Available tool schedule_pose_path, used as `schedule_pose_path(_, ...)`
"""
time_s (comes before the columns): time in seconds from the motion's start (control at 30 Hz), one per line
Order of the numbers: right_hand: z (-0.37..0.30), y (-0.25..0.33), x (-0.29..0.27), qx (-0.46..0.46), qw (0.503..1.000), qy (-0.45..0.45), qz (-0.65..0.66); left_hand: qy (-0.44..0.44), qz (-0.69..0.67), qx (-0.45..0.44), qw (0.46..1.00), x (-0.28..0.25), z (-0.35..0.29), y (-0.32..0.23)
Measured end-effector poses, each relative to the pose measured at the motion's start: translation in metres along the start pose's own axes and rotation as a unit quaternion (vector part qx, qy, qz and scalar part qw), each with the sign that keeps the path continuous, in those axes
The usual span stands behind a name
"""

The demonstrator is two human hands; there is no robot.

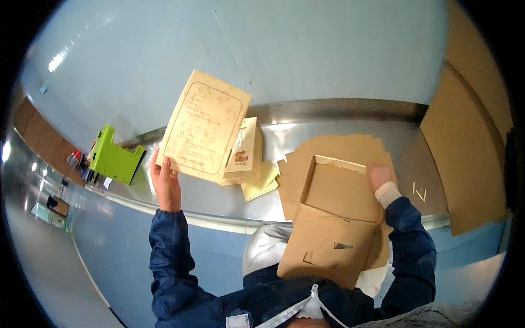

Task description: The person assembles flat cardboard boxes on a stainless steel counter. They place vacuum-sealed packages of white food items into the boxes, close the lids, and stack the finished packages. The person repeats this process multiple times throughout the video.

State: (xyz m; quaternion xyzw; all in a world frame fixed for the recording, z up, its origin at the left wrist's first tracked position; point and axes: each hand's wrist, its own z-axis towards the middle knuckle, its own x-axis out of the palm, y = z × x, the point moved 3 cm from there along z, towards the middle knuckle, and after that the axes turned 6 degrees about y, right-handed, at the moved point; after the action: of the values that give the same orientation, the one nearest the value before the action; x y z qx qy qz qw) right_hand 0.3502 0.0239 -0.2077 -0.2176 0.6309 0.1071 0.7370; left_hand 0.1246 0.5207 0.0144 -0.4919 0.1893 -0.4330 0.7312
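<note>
While a pack (205,128) is pinched by the left hand (166,183), an open carton (336,188) is gripped by the right hand (379,176).

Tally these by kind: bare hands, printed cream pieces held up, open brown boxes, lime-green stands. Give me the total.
Bare hands, left hand and right hand: 2
Raised printed cream piece: 1
Open brown box: 1
Lime-green stand: 1
Total: 5
</note>
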Motion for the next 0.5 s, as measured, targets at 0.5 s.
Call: schedule_pose_path(0.5, -0.008, 0.042, -0.077, -0.061, 0.921, -0.083, 0.376, 0.141, -0.113, -0.153, 0.972, 0.053, -0.043, 0.025)
